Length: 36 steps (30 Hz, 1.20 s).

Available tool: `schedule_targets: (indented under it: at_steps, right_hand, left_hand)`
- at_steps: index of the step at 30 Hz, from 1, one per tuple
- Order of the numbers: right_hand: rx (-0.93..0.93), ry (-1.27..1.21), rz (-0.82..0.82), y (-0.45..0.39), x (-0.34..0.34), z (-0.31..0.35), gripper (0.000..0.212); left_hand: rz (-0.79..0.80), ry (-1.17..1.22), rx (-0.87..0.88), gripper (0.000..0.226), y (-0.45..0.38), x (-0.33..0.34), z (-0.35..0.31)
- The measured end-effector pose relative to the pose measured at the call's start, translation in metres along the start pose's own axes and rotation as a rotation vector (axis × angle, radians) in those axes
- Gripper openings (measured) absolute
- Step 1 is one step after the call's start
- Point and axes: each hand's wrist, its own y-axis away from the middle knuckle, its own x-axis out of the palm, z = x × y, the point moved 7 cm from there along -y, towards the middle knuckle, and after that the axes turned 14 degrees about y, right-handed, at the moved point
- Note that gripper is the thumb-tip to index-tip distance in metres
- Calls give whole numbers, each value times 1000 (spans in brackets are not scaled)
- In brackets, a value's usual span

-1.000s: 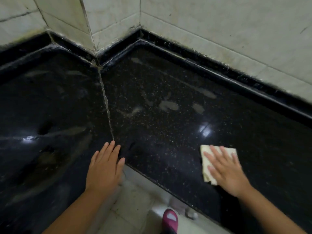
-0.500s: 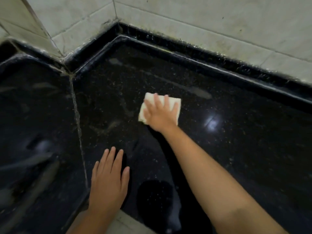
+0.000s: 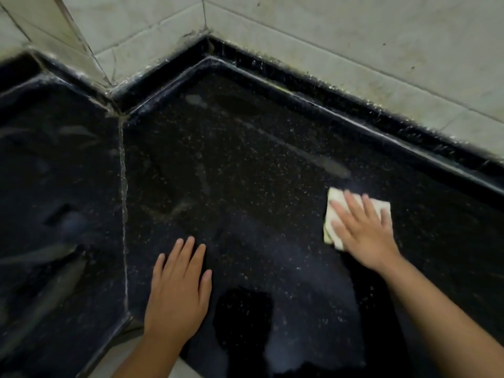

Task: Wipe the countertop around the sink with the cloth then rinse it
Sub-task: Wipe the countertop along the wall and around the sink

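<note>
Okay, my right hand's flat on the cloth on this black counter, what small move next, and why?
Probably slide the folded pale cloth under the right hand toward the tiled wall: pale smears show on the speckled black stone countertop just beyond it.

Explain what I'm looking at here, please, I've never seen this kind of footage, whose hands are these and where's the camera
There is no machine here. A person wears a wide-angle camera on the head, looking forward and down, so you see that person's own two bare hands. They reach over a glossy black speckled stone countertop set into a corner of pale tiled wall. The right hand lies flat with straight fingers on a folded pale yellowish cloth, pressing it to the stone for wiping. The left hand rests flat on the counter near its front edge and holds nothing. Pale smears show on the stone. No sink is in view.
</note>
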Motion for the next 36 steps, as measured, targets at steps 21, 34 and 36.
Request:
schedule_targets:
  at_steps: [21,34,36]
  right_hand:
    - [-163,106,-59,58,33,-48,61]
    - [-45,-155,-27,-130,-50,53,51]
    - [-194,-87,-42,-118,-49,80,50]
  left_hand:
    - [11,68,8,47,-46,-27,-47]
    - [146,63,-11,47,-111,29,-92]
    - [125,45,23,50,-110,38,-85]
